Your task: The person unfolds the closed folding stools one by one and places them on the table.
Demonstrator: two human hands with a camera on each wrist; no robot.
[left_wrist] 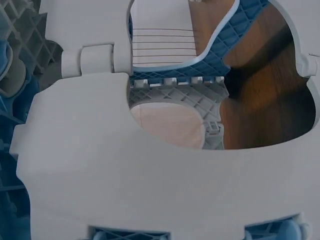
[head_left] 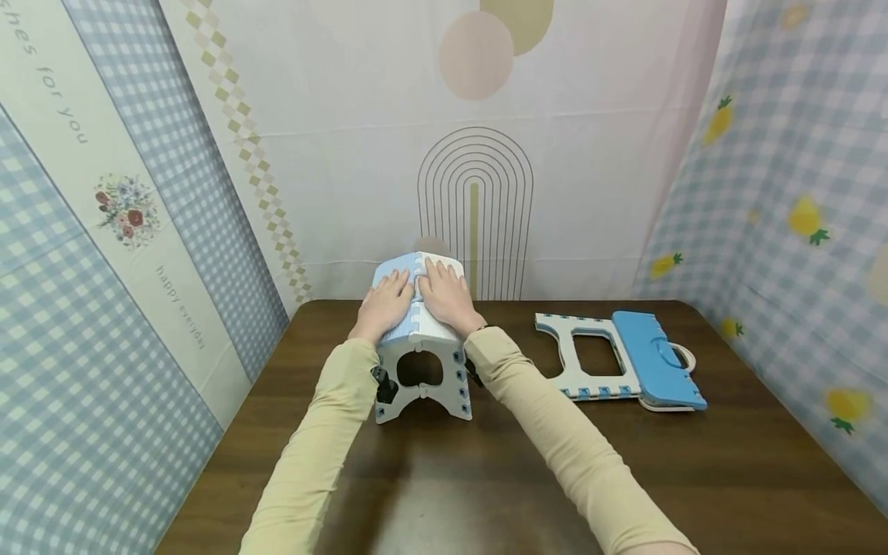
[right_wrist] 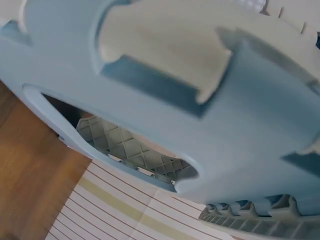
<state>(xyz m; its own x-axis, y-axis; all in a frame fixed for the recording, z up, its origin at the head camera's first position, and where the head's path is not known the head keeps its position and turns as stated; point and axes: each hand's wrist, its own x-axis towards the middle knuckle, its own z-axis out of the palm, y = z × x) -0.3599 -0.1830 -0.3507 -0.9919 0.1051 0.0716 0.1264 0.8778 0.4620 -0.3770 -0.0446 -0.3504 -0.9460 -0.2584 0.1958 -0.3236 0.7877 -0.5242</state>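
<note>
A folding step stool point(head_left: 454, 393) stands on its legs, its top half light blue and half white with a hinge line along the middle. On the blue half, my left hand point(head_left: 385, 302) rests palm down with straight fingers. My right hand point(head_left: 447, 297) presses the white half, fingers extended beside the hinge. The top rises to a slight ridge between both hands. In the left wrist view, the stool's white end panel point(left_wrist: 100, 150) and its cutout fill the picture. A blue side panel point(right_wrist: 150, 117) with white hinge parts fills much of the right wrist view. Neither wrist view shows fingers.
A second folding stool point(head_left: 659, 362), blue and white, lies flat on the brown table point(head_left: 430, 493) to the right, partly behind the right sleeve. Patterned cloth point(head_left: 347, 193) hangs behind the table and along both sides. A black wrist camera point(head_left: 384, 385) overlaps the standing stool's front.
</note>
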